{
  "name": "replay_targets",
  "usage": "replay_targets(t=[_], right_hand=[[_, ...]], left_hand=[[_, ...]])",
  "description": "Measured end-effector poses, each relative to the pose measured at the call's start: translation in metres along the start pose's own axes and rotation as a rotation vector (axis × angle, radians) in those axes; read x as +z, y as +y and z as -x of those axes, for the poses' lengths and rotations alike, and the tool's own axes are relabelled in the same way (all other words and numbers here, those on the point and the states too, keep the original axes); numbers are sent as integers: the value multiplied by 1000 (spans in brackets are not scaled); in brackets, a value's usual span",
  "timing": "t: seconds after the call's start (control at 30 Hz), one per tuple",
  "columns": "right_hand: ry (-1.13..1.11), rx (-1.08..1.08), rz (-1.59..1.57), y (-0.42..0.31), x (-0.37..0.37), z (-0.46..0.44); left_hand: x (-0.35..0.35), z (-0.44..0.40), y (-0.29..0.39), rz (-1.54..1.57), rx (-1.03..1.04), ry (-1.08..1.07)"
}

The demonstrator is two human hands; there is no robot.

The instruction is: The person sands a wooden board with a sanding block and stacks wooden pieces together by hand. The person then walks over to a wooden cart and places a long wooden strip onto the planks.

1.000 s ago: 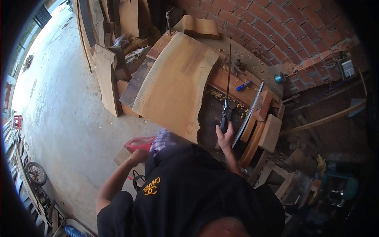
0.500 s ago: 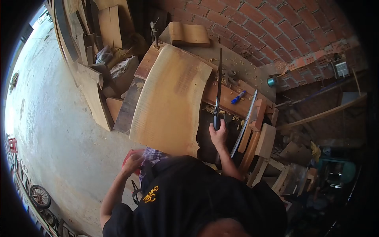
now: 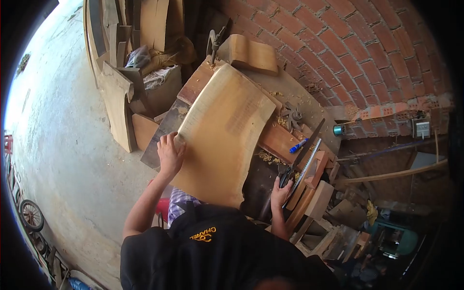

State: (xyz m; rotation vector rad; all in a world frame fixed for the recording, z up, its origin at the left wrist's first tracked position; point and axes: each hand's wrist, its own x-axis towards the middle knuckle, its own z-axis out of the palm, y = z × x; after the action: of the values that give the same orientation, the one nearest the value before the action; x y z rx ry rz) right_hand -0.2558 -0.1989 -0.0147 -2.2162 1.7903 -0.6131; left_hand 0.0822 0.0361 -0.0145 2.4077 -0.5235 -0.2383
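Note:
A wide, curved wooden board lies across the workbench in front of me. My left hand is at its left edge, with the fingers closed around that edge. To the right of the board, my right hand grips the black handle of a handsaw, whose long dark blade points away from me and to the right. The blade lies beside a toothed metal strip and a blue marker. The fingertips of my right hand are partly hidden by the handle.
A metal clamp stands at the board's far corner, near a shaped wood block. Wooden pieces are stacked at the right. A teal spool sits by the brick wall. Offcuts lean at the left.
My left hand has moved up from beside the red object near my lap to the board's left edge. My right hand has swung the handsaw rightward and lowered it toward the metal strip.

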Motion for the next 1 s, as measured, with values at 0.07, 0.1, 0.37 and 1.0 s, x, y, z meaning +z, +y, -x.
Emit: replay_targets(t=[0.07, 0.1, 0.37, 1.0], right_hand=[[-28, -15, 81, 0, -1, 3], [-126, 77, 106, -6, -4, 3], [25, -180, 389, 2, -2, 7], [-794, 280, -994, -116, 72, -32]], left_hand=[[16, -18, -3, 79, -12, 0], [23, -26, -5, 157, -17, -5], [50, -64, 16, 140, -131, 38], [35, -98, 42, 387, -395, -70]])
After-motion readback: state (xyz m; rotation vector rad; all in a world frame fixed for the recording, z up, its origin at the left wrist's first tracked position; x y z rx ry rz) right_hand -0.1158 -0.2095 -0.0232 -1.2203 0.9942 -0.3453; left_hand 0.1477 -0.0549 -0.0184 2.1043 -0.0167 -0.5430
